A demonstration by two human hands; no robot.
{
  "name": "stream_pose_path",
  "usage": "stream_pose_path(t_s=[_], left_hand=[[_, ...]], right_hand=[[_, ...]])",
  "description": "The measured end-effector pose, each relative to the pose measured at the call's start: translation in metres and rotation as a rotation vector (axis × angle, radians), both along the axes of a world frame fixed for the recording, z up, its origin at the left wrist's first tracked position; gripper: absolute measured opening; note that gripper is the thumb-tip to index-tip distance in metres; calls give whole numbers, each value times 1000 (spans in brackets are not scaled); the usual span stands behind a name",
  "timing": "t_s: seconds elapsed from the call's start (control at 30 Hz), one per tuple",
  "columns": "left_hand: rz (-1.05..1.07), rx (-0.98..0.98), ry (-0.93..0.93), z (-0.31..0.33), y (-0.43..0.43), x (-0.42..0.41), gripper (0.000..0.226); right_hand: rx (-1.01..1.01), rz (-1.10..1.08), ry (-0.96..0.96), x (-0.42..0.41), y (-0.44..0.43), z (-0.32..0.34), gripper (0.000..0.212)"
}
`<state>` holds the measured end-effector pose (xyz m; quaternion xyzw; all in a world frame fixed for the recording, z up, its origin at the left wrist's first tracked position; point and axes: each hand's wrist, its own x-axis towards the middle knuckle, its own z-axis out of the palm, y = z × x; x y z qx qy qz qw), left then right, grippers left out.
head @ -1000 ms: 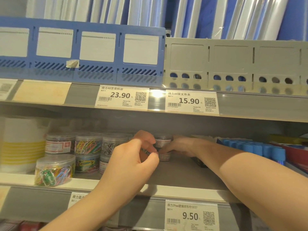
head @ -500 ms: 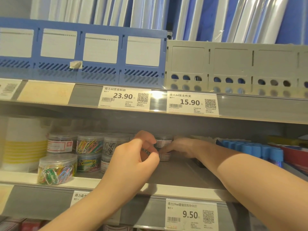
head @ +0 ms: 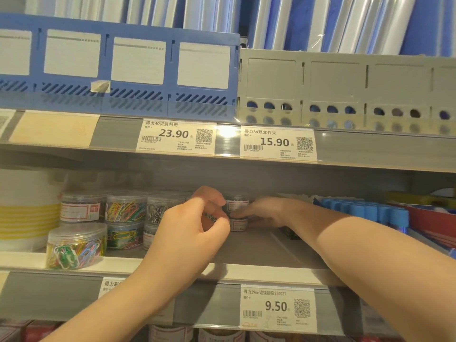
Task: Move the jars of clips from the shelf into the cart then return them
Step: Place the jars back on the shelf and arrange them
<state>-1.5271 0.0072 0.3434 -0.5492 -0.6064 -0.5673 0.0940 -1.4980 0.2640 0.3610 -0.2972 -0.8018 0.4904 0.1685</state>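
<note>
On a grey store shelf (head: 259, 251), the left hand (head: 195, 228) curls its fingers round a small jar (head: 210, 217). The right hand (head: 262, 211) touches stacked jars (head: 237, 206) near the back edge; its grip is unclear.

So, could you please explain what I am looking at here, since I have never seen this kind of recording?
There is no machine here. A person wears one camera on the head, looking forward and down, so the two bare arms coming in from below are their own. This single picture faces a shop shelf. On it stand clear round jars of paper clips, some stacked. One jar of coloured clips sits alone at the front left, and blue-capped tubes stand to the right. The left hand curls its fingers round what looks like a small jar of metal clips, mostly hidden. The right hand reaches to two small stacked jars, its fingers against them; whether it grips one I cannot tell.
</note>
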Motion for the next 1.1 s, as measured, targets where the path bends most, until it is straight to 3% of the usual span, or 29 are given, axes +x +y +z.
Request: stream_pose_path(t_s=[0.07, 0.17, 0.27, 0.5, 0.67, 0.8, 0.9, 1.1], left_hand=[[5, -4, -2, 0, 0, 0, 8], [13, -11, -4, 0, -1, 0, 9], [22, -31, 1, 1, -1, 1, 19], [86, -101, 9, 6, 1, 2, 7], [189, -146, 33, 7, -6, 11, 13], [230, -132, 63, 4, -20, 35, 13], [246, -141, 82, 0, -31, 55, 12], [208, -209, 148, 1, -58, 110, 11]], right_hand=[[-16, 4, 2, 0, 0, 0, 72], [-20, 5, 0, 2, -4, 1, 53], [-12, -31, -14, 5, -10, 2, 47], [47, -118, -106, 11, -33, 21, 55], [157, -110, -133, 49, -62, 35, 59], [348, -63, -214, 89, -82, 38, 60], [619, -42, -302, 122, -105, 36, 66], [795, -44, -150, 215, -169, 22, 54]])
